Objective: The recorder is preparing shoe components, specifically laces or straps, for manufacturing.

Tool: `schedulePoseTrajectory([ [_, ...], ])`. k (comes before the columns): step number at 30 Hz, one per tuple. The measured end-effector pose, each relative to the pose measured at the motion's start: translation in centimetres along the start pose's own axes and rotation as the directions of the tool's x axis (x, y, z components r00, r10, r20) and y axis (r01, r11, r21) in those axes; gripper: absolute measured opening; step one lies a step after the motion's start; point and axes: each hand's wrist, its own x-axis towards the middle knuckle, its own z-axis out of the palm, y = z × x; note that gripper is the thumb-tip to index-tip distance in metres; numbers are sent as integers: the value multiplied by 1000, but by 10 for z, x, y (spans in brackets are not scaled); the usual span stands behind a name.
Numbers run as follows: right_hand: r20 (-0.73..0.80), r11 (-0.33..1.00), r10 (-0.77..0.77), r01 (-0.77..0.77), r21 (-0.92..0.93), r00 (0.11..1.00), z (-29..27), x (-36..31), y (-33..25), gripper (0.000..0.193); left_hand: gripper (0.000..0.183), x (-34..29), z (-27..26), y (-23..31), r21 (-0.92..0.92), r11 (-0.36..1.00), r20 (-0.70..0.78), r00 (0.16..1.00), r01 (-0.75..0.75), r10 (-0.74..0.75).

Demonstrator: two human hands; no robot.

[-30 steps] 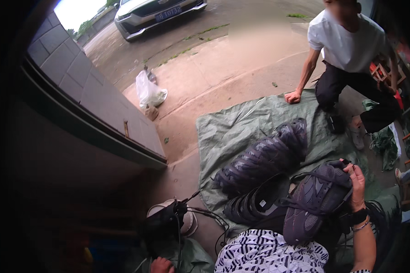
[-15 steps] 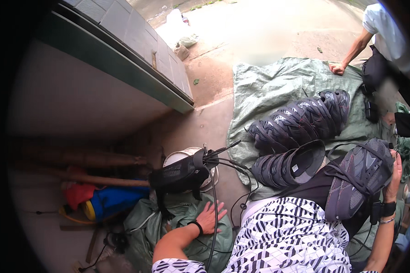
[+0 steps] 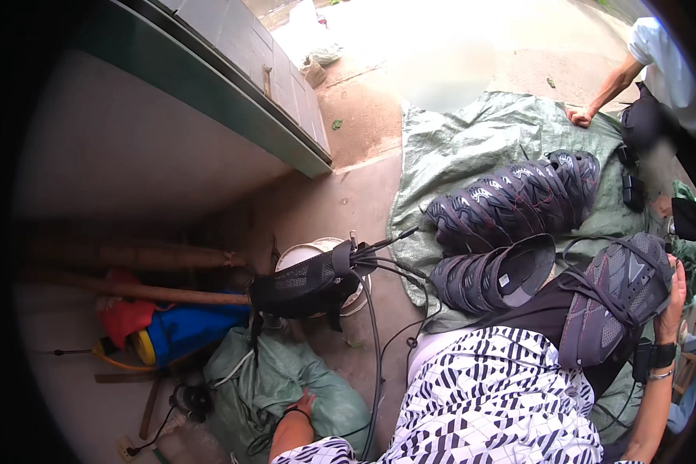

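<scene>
A dark grey lace-up shoe upper (image 3: 615,301) with a mesh pattern lies over my right thigh. My right hand (image 3: 675,298) is closed at its far right end, with the fingers partly hidden behind it. My left hand (image 3: 305,404) rests at a stuffed green woven sack (image 3: 329,390) at my left side. A fold of the sack hides most of its fingers. In front of my lap, a short row of nested shoe uppers (image 3: 487,274) sits on a green woven sheet (image 3: 441,139). Behind it lies a longer row of similar uppers (image 3: 510,197).
A black mesh pack (image 3: 305,290) with cables stands before a white bucket (image 3: 305,251). Cables run down beside my left side. A wooden pole (image 3: 170,294), a blue bag (image 3: 193,332) and a wall (image 3: 155,147) are at left. A co-worker's hand (image 3: 580,117) rests on the sheet's far right.
My left hand has moved left and down over the green sack, and its spread fingers are now mostly hidden. My right hand stays on the shoe upper. The view has shifted slightly.
</scene>
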Motion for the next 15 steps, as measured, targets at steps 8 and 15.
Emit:
schedulePoseTrajectory([
  [8,87,999,47,-48,5,995,-4,1,-5,36,59,-7,-45,-17,358,909,183,939,213,-292],
  [15,-43,998,31,-28,56,999,8,1,6,36,59,24,-157,87,-11,963,189,946,270,-263],
])
